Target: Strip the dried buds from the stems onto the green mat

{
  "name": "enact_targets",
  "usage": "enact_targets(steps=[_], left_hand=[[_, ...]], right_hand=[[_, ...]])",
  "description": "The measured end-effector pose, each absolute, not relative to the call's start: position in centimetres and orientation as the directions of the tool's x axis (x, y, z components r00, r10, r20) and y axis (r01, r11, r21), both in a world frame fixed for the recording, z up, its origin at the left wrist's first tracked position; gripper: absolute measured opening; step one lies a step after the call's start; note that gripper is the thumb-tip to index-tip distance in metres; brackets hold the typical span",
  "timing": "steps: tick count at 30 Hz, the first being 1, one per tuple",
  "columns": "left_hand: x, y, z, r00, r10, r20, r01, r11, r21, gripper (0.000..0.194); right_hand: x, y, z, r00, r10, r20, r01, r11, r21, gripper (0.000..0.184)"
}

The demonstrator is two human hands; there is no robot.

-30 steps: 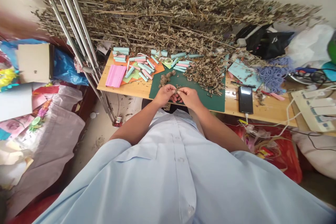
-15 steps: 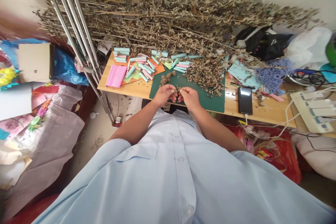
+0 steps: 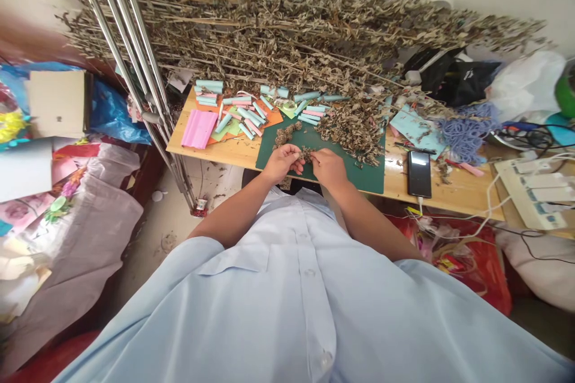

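Observation:
Between my two hands, over the front of the green cutting mat (image 3: 368,178), is a small tuft of dried leaves (image 3: 306,154). My left hand (image 3: 284,164) pinches its left end between thumb and finger. The fingers of my right hand (image 3: 330,167) are closed on its right end. Just beyond my left hand lie brown clumps of dried plant (image 3: 286,133). A loose heap of dried leaves (image 3: 353,130) covers the right part of the mat.
Long dried plant stalks (image 3: 269,42) fill the table's back. Rolled paper tubes (image 3: 251,114) and a pink paper stack (image 3: 198,128) lie left. To the right are a phone (image 3: 419,173), purple cord (image 3: 469,131) and a power strip (image 3: 534,185). Metal crutches (image 3: 130,42) lean at the left edge.
My right hand has drawn a little to the right, away from my left hand. More of the leaf tuft now shows between them.

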State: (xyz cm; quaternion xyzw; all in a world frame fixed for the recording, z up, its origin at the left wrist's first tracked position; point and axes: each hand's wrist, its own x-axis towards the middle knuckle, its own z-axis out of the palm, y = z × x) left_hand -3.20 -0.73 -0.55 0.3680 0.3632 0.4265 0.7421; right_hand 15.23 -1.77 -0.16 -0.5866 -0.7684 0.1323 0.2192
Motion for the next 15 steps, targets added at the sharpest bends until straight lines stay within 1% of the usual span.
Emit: enact_targets(steps=[2, 5, 8, 10, 13, 15], left_hand=[[-3.2, -0.7, -0.7, 0.37, 0.902, -0.223, -0.369, 0.363, 0.856, 0.039], [-3.2, -0.7, -0.8, 0.367, 0.901, -0.23, -0.372, 0.369, 0.852, 0.041], [-3.2, -0.7, -0.8, 0.369, 0.903, -0.219, -0.388, 0.363, 0.847, 0.043], [-3.3, -0.7, -0.8, 0.373, 0.905, -0.205, -0.398, 0.355, 0.846, 0.043], [-3.3, -0.7, -0.6, 0.388, 0.901, -0.194, -0.392, 0.351, 0.85, 0.041], [-3.3, -0.7, -0.5, 0.398, 0.897, -0.192, -0.378, 0.351, 0.857, 0.04]], right_hand=[[15.2, -2.0, 0.0, -0.232, 0.958, 0.168, 0.859, 0.283, -0.427, 0.031], [15.2, -2.3, 0.6, -0.19, 0.963, 0.19, 0.85, 0.258, -0.459, 0.033], [15.0, -2.4, 1.4, -0.121, 0.965, 0.234, 0.789, 0.237, -0.567, 0.03], [14.8, -2.5, 1.7, -0.108, 0.962, 0.25, 0.707, 0.251, -0.661, 0.027], [14.3, -2.7, 1.8, -0.127, 0.964, 0.235, 0.56, 0.265, -0.785, 0.024], [13.9, -2.9, 1.6, -0.122, 0.97, 0.209, 0.492, 0.242, -0.836, 0.024]])
